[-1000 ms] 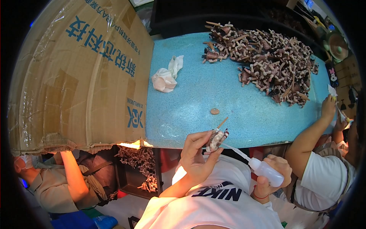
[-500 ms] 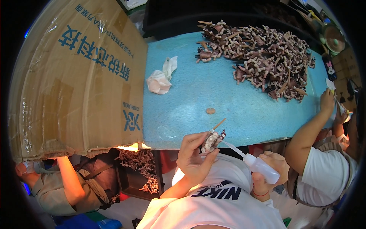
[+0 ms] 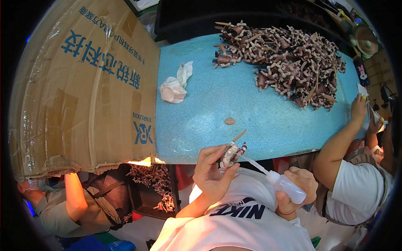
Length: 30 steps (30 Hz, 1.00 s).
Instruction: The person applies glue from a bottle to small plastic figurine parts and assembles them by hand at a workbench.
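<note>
1. The main change over the last half second is at the nozzle: the tip of the translucent white plastic squeeze bottle has come in closer, and now lies at or over the right-facing side of the small pale-and-dark-brown figure. Whether it touches, or whether any liquid leaves it, is too small to tell.
2. For the work in hand, I judge this to mean that the bottle is being used on the figure itself, with both hands steadying the meeting point.
3. The left hand is partly closed, fingertips and thumb pinching the figure upright just off the near edge of the blue speckled bench. A thin tan stick juts up from beside the figure.
4. The right hand is closed around the bottle's body, its long nozzle slanting up to the left.
5. On the bench, nothing has moved relative to its neighbours; the whole view has only shifted slightly. The small brownish oval piece lies beyond the figure, the crumpled white tissue farther off to the left, and the heap of brown-and-pale figures at the far right.
</note>
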Available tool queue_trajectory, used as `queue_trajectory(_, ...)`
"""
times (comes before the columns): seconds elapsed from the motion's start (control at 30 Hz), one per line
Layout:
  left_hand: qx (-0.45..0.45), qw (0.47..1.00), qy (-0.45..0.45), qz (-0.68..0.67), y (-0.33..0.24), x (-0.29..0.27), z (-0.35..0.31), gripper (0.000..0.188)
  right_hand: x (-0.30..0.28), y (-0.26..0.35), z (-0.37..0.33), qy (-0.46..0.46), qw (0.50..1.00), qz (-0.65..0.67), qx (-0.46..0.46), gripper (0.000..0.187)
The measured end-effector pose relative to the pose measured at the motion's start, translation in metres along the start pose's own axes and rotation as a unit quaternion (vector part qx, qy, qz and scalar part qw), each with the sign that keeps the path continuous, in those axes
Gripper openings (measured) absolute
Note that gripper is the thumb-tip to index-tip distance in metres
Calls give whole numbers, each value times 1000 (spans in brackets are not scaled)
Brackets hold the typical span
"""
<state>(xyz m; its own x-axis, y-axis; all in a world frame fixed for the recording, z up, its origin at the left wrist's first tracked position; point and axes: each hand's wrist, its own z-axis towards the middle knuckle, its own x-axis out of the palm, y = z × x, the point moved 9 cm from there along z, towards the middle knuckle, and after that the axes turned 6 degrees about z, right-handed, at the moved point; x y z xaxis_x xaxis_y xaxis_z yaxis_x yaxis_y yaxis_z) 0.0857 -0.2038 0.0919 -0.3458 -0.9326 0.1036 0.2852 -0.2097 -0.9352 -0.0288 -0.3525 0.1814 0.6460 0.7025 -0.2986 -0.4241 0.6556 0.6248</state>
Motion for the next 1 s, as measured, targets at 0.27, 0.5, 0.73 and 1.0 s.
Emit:
queue_trajectory(0.27, -2, 1000, 6, -16, 1, 1, 0, 48, -8, -3, -5, -38, 999, 0, 6, 41)
queue_trajectory(0.5, 14, 1000, 4, -10, -4, 1, 1, 48, -4, -2, -2, -22, 999, -22, -8, 39)
queue_trajectory(0.73, 14, 1000, 7, -13, -4, 1, 2, 47, -6, -4, -4, -29, 999, -18, -1, 39)
queue_trajectory(1.0, -5, 1000, 3, -23, 1, 1, 0, 48, -9, -5, -10, -70, 997, 8, 6, 42)
